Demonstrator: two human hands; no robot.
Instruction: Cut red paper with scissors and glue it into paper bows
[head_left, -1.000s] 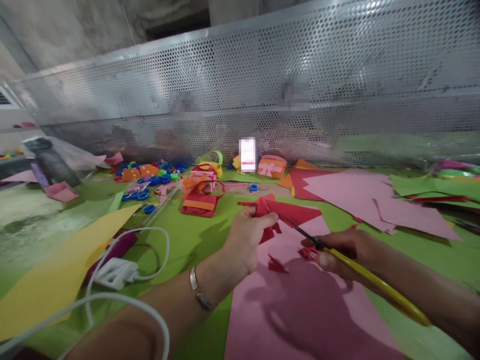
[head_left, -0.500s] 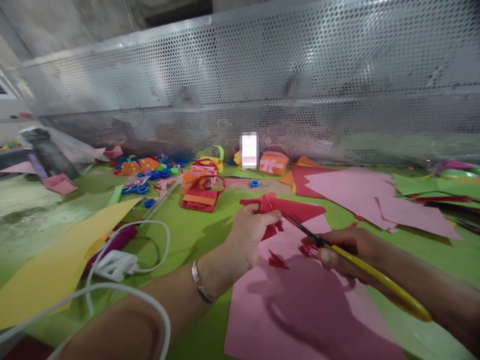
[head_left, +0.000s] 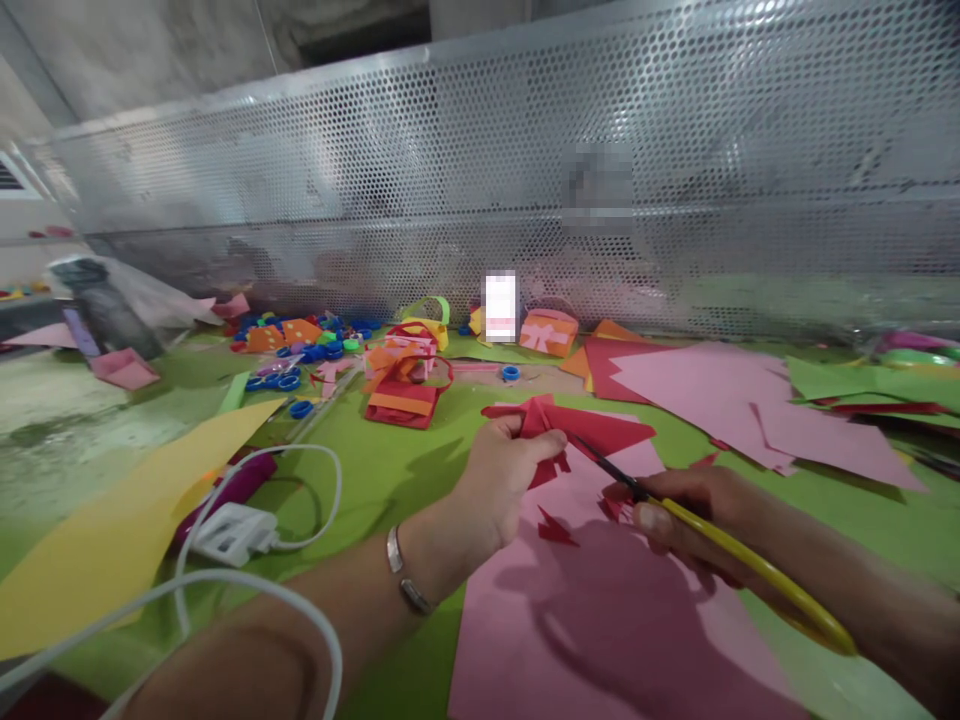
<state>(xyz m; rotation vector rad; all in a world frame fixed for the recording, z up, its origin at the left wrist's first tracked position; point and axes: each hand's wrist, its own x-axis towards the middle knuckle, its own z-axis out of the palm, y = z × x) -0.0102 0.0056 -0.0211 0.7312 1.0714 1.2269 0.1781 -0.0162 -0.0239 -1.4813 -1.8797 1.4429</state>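
Pinched between the thumb and fingers of my left hand is a piece of red paper, its pointed end reaching out to the right. My right hand is closed on scissors with yellow handles and dark blades. The blade tips meet the red paper just right of my left thumb; whether they are cutting I cannot tell. Under both hands lies a sheet of pink paper. Small red paper scraps rest on it, and another red scrap is beside my right fingertips.
A white cable with a white plug and yellow paper lie at left. Small paper bags, blue-handled scissors and a bright phone screen are farther back. Pink sheets spread at right. A perforated metal panel stands behind.
The view has shifted very slightly, so things sit a little lower. Both hands keep their hold on the red paper and the scissors.
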